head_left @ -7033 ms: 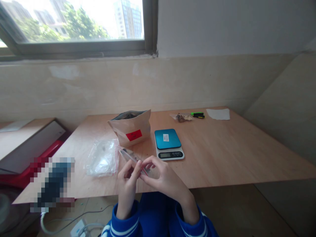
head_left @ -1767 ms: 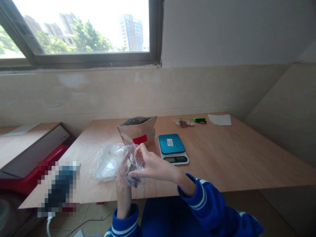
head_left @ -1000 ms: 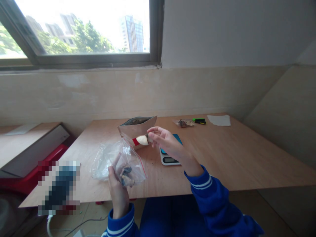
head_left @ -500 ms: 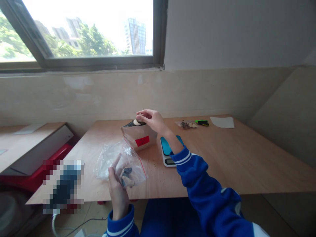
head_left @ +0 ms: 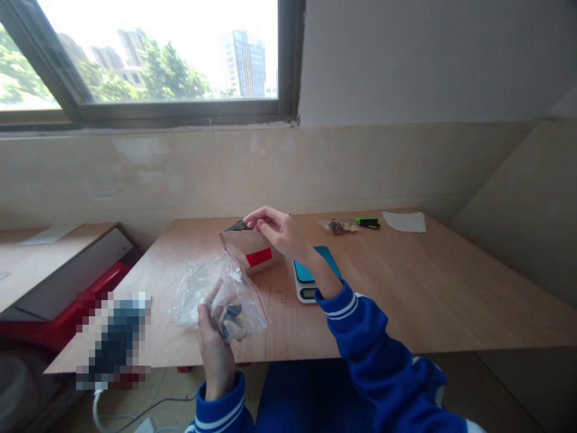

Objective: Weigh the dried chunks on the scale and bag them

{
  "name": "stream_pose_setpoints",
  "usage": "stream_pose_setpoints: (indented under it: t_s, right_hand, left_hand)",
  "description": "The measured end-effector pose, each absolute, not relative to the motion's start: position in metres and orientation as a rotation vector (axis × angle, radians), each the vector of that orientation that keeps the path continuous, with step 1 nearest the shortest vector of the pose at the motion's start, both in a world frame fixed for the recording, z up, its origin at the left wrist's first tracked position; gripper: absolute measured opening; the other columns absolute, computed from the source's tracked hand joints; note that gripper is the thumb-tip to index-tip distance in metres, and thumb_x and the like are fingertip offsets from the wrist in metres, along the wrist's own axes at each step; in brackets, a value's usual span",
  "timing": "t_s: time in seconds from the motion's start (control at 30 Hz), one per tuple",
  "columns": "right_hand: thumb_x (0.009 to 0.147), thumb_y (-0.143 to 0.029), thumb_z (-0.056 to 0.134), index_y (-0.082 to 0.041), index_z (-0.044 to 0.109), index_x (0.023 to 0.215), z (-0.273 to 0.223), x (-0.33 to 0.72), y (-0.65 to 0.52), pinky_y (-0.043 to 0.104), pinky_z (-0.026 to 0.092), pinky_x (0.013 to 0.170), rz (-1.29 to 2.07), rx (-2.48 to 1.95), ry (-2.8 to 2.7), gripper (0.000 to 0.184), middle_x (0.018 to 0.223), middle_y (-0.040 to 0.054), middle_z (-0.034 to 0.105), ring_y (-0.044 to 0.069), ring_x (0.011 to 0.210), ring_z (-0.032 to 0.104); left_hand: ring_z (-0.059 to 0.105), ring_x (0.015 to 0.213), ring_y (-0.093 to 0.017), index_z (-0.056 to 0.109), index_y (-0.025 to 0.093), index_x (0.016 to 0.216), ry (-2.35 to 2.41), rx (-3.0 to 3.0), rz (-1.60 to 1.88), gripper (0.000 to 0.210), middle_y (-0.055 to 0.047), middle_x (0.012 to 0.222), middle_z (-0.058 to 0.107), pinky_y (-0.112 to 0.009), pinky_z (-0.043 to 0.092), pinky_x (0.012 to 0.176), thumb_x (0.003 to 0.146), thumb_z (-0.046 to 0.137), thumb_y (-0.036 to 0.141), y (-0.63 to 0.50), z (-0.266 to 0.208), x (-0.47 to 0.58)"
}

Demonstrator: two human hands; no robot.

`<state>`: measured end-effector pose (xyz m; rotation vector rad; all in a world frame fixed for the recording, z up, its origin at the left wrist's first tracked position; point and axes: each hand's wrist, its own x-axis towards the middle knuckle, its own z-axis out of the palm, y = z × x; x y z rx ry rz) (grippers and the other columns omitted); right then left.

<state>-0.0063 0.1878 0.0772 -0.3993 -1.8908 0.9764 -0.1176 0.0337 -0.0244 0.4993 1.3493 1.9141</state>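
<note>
My left hand [head_left: 215,346] grips a clear zip bag [head_left: 252,288] with a red seal line, near the table's front edge. Inside it lie a few dark and tan pieces [head_left: 234,328], whose kind I cannot make out. Behind it stands a brown paper pouch [head_left: 238,243] with a red label, its top open. Over the mouth of this pouch is my right hand [head_left: 282,231], fingers bent and slightly apart, with nothing visible in them. A white kitchen scale [head_left: 308,293] with a blue top sits beside the pouch, partly under my right wrist.
Toward the back of the wooden table [head_left: 406,300] lie a small clear bag of brown and tan pieces [head_left: 340,227], a green and black tool [head_left: 368,223] and a white sheet [head_left: 404,222]. A blurred-out dark object [head_left: 118,337] is at the left edge. Dark crumbs dot the tabletop.
The pale round piece seen under my right fingers at the pouch's mouth is out of sight. My right fingers have loosened and shifted slightly. My left hand keeps the zip bag in place.
</note>
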Motion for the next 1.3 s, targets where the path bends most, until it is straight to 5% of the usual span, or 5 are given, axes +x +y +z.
stream_pose_setpoints:
  t_s: [0.17,0.3,0.53,1.0,1.3]
  right_hand:
    - [0.089,-0.008,0.042,-0.017,0.057,0.083,0.069,0.008,0.155,0.025,0.053,0.072,1.506,-0.317,-2.227,0.018,0.082,0.0011,0.063,0.011,0.076,0.062]
    - [0.088,-0.016,0.055,-0.016,0.059,0.086,0.054,0.007,0.139,0.024,0.048,0.069,1.274,-0.415,-2.496,0.005,0.085,0.0019,0.066,0.014,0.079,0.062]
    - [0.089,-0.039,0.060,-0.014,0.065,0.090,0.040,-0.001,0.129,0.022,0.043,0.062,1.203,-0.408,-2.672,0.026,0.080,0.0024,0.066,0.014,0.071,0.060]
    - [0.075,-0.020,0.075,-0.022,0.056,0.114,0.021,-0.006,0.120,0.024,0.048,0.075,1.382,-0.481,-2.595,0.043,0.094,-0.0001,0.065,0.015,0.082,0.063]
    - [0.082,-0.026,0.069,-0.021,0.064,0.109,0.017,0.006,0.128,0.023,0.048,0.071,1.449,-0.421,-2.343,0.028,0.093,0.0008,0.068,0.013,0.079,0.062]
  left_hand:
    - [0.063,0.067,-0.012,0.054,0.023,0.134,1.337,0.491,1.959,0.057,-0.008,0.100,0.071,-0.024,0.055,0.063,0.090,0.040,0.058,0.037,-0.024,-0.114]
    - [0.066,0.100,-0.018,0.053,0.023,0.135,1.259,0.553,1.989,0.056,-0.008,0.110,0.071,-0.031,0.055,0.086,0.091,0.039,0.056,0.039,-0.024,-0.111]
    - [0.062,0.112,-0.023,0.056,0.022,0.131,1.479,0.738,1.907,0.059,-0.010,0.119,0.067,-0.037,0.053,0.092,0.091,0.036,0.060,0.036,-0.028,-0.110]
    - [0.063,0.107,-0.021,0.054,0.021,0.134,1.693,0.764,1.918,0.060,-0.009,0.110,0.069,-0.032,0.049,0.092,0.093,0.032,0.059,0.037,-0.032,-0.111]
    - [0.069,0.080,-0.017,0.050,0.026,0.137,1.644,0.696,1.924,0.060,-0.009,0.106,0.071,-0.023,0.054,0.058,0.092,0.031,0.061,0.034,-0.023,-0.109]
